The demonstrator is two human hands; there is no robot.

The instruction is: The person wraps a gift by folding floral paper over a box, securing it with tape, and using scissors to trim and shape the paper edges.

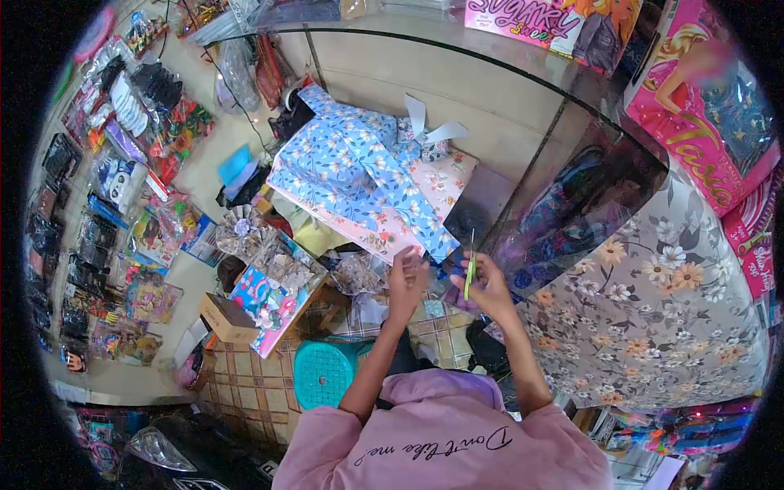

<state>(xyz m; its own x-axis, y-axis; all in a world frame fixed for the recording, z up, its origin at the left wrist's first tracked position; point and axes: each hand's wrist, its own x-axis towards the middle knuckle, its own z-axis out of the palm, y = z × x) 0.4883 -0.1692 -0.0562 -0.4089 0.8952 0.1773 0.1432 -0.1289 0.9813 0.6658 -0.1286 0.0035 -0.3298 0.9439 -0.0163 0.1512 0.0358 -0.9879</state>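
Observation:
My right hand (488,287) grips a pair of scissors (469,276) with bright green handles, its blades pointing away from me. My left hand (407,286) is beside the near edge of a flat pink floral piece (445,175), fingers slightly apart and a little blurred. I see nothing held in it. On the pink piece lies a folded blue floral piece (343,159), paper or cloth; one narrow end reaches down between my hands. A white ribbon-like strip (416,114) stands up at its far side.
A glass-topped counter edge (523,61) curves ahead. Grey floral sheeting (645,302) hangs on the right, below pink doll boxes (702,106). At left are a decorated board (273,294), a small cardboard box (229,318) and a teal stool (322,376). Packaged goods (122,184) line the left side.

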